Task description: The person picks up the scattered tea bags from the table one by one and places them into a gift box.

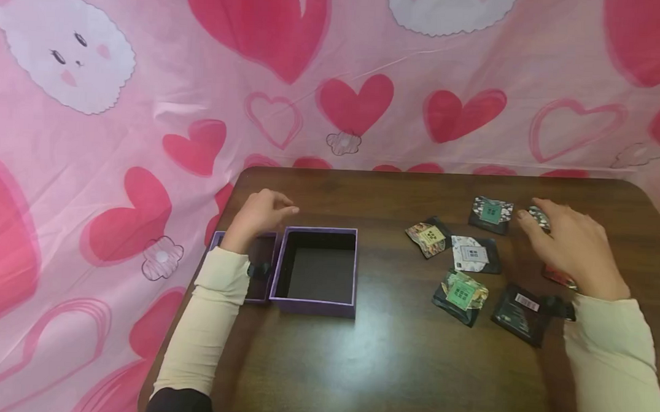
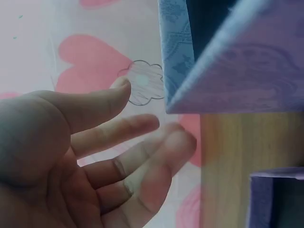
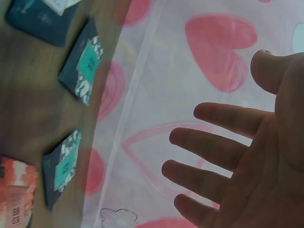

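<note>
My left hand (image 1: 263, 214) hovers, holding nothing, above a shallow purple-rimmed tray or lid (image 1: 256, 300). Its fingers are loosely bent in the left wrist view. Beside that tray stands a deeper purple box (image 1: 313, 306) with a dark interior and nothing in it. On the right, my right hand (image 1: 576, 247) is over several flat dark sachets, its fingers spread and empty in the right wrist view. Beneath it, a green-labelled sachet (image 3: 66, 166) and a red sachet (image 3: 18, 190) are partly hidden in the head view. Another green-labelled sachet (image 1: 491, 213) lies just left of the hand.
More sachets lie around: a yellow-labelled one (image 1: 429, 236), a white one (image 1: 474, 255), a green leafy one (image 1: 460, 296) and a dark one with a barcode (image 1: 519, 315). Behind the brown table (image 1: 389, 368) hangs a pink heart-print cloth (image 1: 402, 61).
</note>
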The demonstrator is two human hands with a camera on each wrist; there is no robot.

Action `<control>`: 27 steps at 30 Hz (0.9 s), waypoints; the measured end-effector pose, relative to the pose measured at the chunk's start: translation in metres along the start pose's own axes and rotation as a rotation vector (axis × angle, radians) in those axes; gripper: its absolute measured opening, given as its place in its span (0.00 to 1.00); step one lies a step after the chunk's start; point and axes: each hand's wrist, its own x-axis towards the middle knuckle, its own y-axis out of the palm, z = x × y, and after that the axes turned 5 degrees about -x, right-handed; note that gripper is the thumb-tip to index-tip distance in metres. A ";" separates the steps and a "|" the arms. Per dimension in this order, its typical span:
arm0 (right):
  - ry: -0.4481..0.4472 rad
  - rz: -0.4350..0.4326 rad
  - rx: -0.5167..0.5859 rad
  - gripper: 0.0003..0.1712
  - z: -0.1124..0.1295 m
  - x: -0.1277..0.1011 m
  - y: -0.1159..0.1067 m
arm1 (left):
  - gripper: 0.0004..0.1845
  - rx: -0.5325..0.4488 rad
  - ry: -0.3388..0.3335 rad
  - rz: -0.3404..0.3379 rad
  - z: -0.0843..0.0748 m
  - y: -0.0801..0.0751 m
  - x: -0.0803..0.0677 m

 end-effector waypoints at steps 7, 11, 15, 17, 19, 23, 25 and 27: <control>0.070 -0.013 -0.010 0.36 -0.014 -0.018 -0.002 | 0.11 -0.223 -0.057 0.071 0.010 0.004 -0.006; 0.121 0.008 -0.016 0.38 -0.025 -0.028 -0.004 | 0.11 -0.329 -0.089 0.100 0.016 0.008 -0.009; 0.163 0.006 0.003 0.37 -0.039 -0.038 -0.006 | 0.11 -0.448 -0.111 0.119 0.021 0.011 -0.011; 0.179 -0.001 0.012 0.36 -0.046 -0.042 -0.004 | 0.11 -0.497 -0.123 0.123 0.024 0.012 -0.012; 0.180 0.005 0.022 0.36 -0.050 -0.044 0.001 | 0.11 -0.528 -0.134 0.119 0.026 0.012 -0.015; 0.187 0.013 0.054 0.33 -0.053 -0.046 0.013 | 0.10 -0.547 -0.143 0.108 0.030 0.012 -0.017; 0.183 0.009 0.069 0.31 -0.052 -0.046 0.018 | 0.10 -0.548 -0.148 0.100 0.030 0.011 -0.018; 0.185 0.002 0.071 0.30 -0.051 -0.044 0.021 | 0.09 -0.549 -0.152 0.098 0.029 0.011 -0.018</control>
